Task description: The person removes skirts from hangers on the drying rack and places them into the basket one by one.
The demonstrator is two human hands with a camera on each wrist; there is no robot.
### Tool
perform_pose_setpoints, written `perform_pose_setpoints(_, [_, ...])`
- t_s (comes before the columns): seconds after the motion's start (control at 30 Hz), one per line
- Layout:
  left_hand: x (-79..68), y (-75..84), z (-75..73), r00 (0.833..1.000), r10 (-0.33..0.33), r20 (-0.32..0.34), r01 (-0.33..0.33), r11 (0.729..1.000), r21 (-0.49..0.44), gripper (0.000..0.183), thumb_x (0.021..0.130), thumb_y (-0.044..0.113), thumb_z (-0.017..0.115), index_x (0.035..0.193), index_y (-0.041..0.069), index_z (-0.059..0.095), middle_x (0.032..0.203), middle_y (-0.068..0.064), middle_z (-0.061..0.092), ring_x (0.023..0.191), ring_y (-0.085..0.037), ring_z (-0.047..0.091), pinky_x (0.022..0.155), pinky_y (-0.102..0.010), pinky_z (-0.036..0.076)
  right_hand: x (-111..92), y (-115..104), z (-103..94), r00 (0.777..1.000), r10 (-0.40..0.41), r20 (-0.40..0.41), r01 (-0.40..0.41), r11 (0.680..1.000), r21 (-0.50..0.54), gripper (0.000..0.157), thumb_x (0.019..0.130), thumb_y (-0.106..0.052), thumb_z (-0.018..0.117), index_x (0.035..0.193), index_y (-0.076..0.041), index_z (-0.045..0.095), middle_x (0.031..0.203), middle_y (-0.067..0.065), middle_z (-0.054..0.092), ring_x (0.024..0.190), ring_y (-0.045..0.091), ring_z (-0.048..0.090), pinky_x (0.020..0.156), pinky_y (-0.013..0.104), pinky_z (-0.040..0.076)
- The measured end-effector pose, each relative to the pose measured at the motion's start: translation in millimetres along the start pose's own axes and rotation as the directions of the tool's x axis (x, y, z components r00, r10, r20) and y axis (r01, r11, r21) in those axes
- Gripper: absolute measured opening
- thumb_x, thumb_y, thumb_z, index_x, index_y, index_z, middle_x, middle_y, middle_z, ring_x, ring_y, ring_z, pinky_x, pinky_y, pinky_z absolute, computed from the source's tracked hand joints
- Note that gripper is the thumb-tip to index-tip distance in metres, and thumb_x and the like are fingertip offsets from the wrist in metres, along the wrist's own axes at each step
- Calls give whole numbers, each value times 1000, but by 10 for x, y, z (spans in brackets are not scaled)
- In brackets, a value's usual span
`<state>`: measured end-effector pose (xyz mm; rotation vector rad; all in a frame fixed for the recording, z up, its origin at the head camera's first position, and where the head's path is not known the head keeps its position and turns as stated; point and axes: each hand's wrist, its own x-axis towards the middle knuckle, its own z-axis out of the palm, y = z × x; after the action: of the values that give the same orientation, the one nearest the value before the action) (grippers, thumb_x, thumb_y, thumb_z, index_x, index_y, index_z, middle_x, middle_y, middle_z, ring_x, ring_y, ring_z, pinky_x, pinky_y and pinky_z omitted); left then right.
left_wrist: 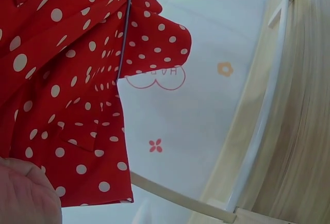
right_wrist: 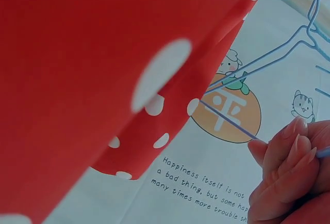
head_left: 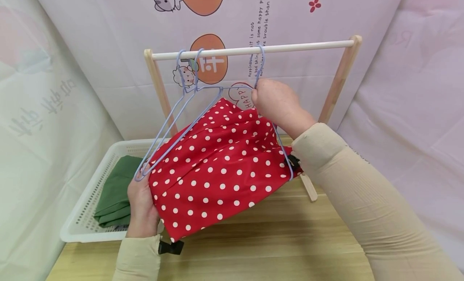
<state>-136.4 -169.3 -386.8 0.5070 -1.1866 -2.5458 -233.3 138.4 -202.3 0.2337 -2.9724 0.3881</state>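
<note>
A red garment with white polka dots (head_left: 217,160) spreads across the middle of the head view. My left hand (head_left: 141,200) holds its left side, beside the lower left corners of the blue hangers; its fingers are mostly hidden. My right hand (head_left: 277,106) grips a blue clothes hanger (head_left: 282,146) just below its hook, which reaches the white rod. In the right wrist view the curled fingers (right_wrist: 289,164) close round the hanger wire. Parts of this hanger pass in front of the garment. Two more blue hangers (head_left: 168,128) hang at the left, overlapping the garment's edge.
The rack's white rod (head_left: 301,46) runs between wooden posts. A white basket (head_left: 72,228) with folded green cloth (head_left: 117,192) stands at the left on the wooden table (head_left: 282,248). A printed white sheet (head_left: 319,19) hangs behind the rack.
</note>
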Motion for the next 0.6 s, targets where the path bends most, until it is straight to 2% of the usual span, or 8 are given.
perform_pose_setpoints(0.27, [0, 12, -31, 1000, -9, 15, 9, 1000, -14, 48, 96, 34, 75, 134, 10, 58, 121, -2, 69, 99, -12, 75, 83, -27, 61, 9, 8, 6, 1000, -4, -3, 4, 1000, -1, 48, 109, -30, 48, 147, -2, 53, 141, 18, 64, 111, 33, 71, 77, 41, 63])
perform_pose_setpoints(0.47, [-8, 27, -47, 1000, 0, 6, 0, 1000, 28, 42, 99, 33, 72, 131, 11, 56, 117, 1, 69, 96, -9, 74, 82, -24, 61, 5, 5, 9, 1000, 4, 4, -4, 1000, 5, 48, 108, -30, 51, 147, -2, 53, 142, 19, 63, 116, 34, 70, 82, 44, 64])
perform_pose_setpoints(0.6, [-17, 37, -59, 1000, -3, 1, 3, 999, 45, 41, 100, 33, 70, 131, 11, 55, 117, 2, 68, 96, -8, 74, 81, -23, 61, 7, 6, 8, 1000, 5, 1, -5, 1000, 12, 49, 108, -30, 51, 149, -2, 52, 143, 19, 63, 116, 34, 70, 81, 44, 64])
